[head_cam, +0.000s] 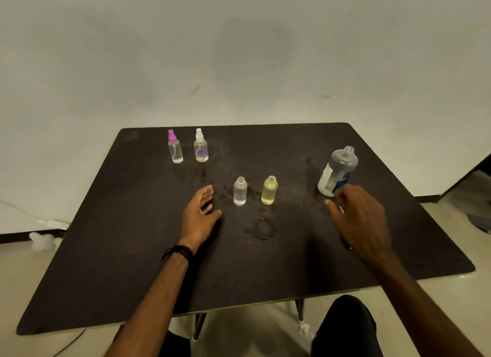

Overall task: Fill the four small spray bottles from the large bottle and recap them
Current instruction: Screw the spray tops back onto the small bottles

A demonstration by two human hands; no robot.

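Pale wall fills the upper half, cream floor at the sides; dark brown table with damp patches spans the middle. Largest item, large bottle, uncapped, grey shoulder, white-and-blue label, stands at 2 o'clock from table centre, leaning slightly in the wide-angle view. Right hand at 4 o'clock from centre, just in front of that bottle, fingers loosely spread and a bit curled, thumb out toward 9 o'clock; cannot tell whether the fingertips touch the bottle; something thin and pale shows by the fingers, too small to identify. Left hand at 8 o'clock from centre, open, fingers relaxed and extended toward 1 o'clock, resting on or just over the table, holding nothing; black wristband on that wrist. Clear open spray bottle, no cap, just right of the left hand, apart from it. Yellowish open spray bottle, no cap, beside it at 3 o'clock. White-capped spray bottle and pink-capped spray bottle stand capped at 11 o'clock near the far edge, side by side, apart.
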